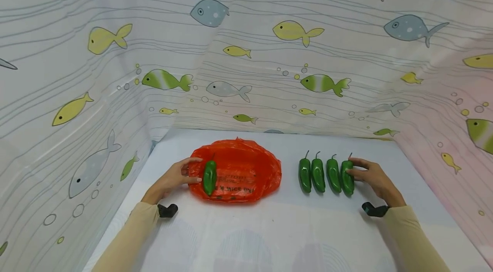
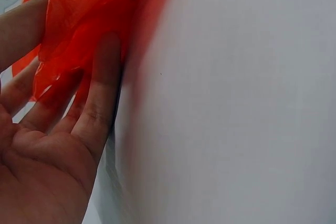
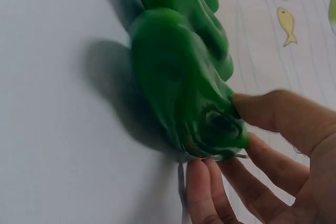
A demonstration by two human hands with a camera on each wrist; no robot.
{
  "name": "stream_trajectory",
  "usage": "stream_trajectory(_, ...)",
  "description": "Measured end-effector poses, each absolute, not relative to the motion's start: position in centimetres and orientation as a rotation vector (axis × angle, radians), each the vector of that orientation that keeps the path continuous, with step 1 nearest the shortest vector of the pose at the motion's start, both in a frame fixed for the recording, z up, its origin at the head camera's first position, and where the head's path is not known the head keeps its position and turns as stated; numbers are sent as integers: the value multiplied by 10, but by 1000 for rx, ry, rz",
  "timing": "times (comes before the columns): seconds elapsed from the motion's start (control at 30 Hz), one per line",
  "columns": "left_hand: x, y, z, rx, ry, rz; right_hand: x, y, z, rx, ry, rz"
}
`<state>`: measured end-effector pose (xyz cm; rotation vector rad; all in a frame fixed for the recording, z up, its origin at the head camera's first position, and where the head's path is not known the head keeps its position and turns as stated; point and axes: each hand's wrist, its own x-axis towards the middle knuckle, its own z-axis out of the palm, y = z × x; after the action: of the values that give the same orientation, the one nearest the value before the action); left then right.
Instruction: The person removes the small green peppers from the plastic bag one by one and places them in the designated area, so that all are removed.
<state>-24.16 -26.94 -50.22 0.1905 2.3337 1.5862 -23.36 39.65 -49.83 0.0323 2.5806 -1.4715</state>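
My left hand (image 1: 175,180) is at the left rim of a crumpled red plastic bag (image 1: 265,169) that lies spread with its mouth up. In the left wrist view, fairly straight fingers (image 2: 97,98) reach behind the thin film, with the thumb apart from them. One glossy green pepper (image 1: 209,177) lies in the bag on its left side, stem pointing away. To the right, several like peppers (image 1: 318,175) lie in a row. My right hand (image 1: 371,180) pinches the rightmost pepper (image 3: 173,77) near its stem end between thumb and fingers.
A white table (image 1: 246,237) carries everything. Behind it and along both sides rises a sheet (image 1: 262,62) printed with fish. Black straps with small modules (image 1: 168,210) sit at both wrists.
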Motion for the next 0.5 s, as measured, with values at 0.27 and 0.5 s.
stream_trajectory(0.27,-242,-268,-502,181,2334,1587,-229,397,-493,103,2657,-1421)
stream_trajectory(0.5,-243,-270,-502,184,2334,1586,-230,386,-478,74,2677,-1420)
